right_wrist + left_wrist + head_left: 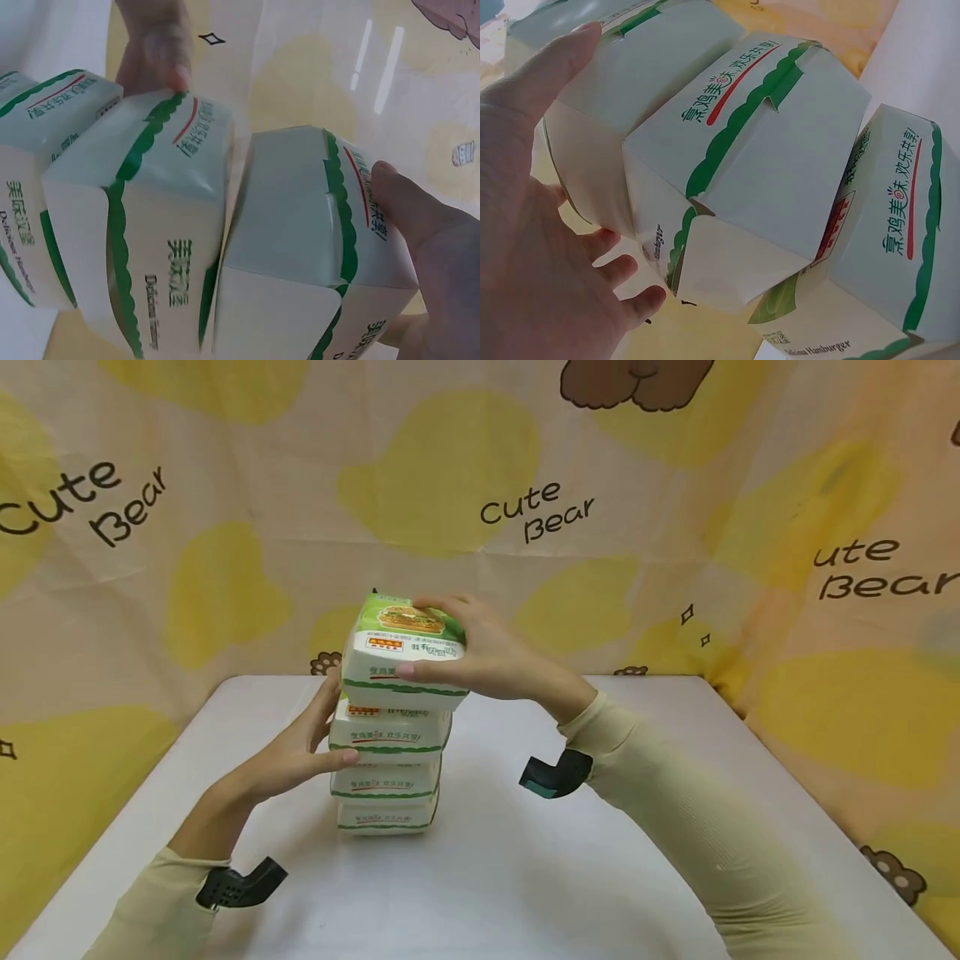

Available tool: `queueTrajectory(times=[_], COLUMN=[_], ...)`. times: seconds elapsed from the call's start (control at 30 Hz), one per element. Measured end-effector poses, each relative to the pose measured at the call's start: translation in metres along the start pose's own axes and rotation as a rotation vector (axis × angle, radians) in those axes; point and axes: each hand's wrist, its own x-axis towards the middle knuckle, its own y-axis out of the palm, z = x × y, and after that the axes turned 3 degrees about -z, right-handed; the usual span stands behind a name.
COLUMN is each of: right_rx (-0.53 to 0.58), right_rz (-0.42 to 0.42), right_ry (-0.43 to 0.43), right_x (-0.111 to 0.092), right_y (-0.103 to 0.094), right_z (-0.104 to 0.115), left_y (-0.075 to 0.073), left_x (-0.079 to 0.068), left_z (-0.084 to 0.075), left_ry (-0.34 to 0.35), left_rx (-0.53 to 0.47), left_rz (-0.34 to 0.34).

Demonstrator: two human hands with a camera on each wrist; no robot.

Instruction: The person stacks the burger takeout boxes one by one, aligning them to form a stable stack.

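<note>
White and green hamburger boxes stand stacked in a column. My right hand (pixel 498 652) grips the top hamburger box (pixel 405 693) at its right side, thumb on the front and fingers over the burger picture. This box sits tilted, and a narrow gap shows under it in the right wrist view. At the stack's left side, my left hand (pixel 303 743) holds the second box (pixel 393 731), thumb on its front and fingers round the side. Below are a third box (pixel 386 783) and a bottom box (pixel 386 818), slightly out of line.
The stack stands on a white table (pixel 570 877). Behind it and along both sides hangs a cloth (pixel 450 468) with yellow patches and "Cute Bear" lettering. Each sleeve carries a black wrist device, one at the left wrist (pixel 240 885) and one at the right wrist (pixel 557 774).
</note>
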Motion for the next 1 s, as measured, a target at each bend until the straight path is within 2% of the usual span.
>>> queueTrajectory(times=[0.3, 0.77, 1.0], right_rx=[-0.005, 0.069, 0.071], right_rz=[0.001, 0.034, 0.049], right_ry=[-0.016, -0.074, -0.044], right_x=[0.006, -0.004, -0.004], right_y=[0.017, 0.018, 0.02], right_z=[0.011, 0.003, 0.005], left_y=[-0.002, -0.002, -0.002], left_x=[-0.005, -0.004, -0.006], left_z=[0.0, 0.0, 0.0], left_ry=[0.04, 0.016, 0.007], left_rx=[0.001, 0.0, 0.002], left_rz=[-0.006, 0.01, 0.011])
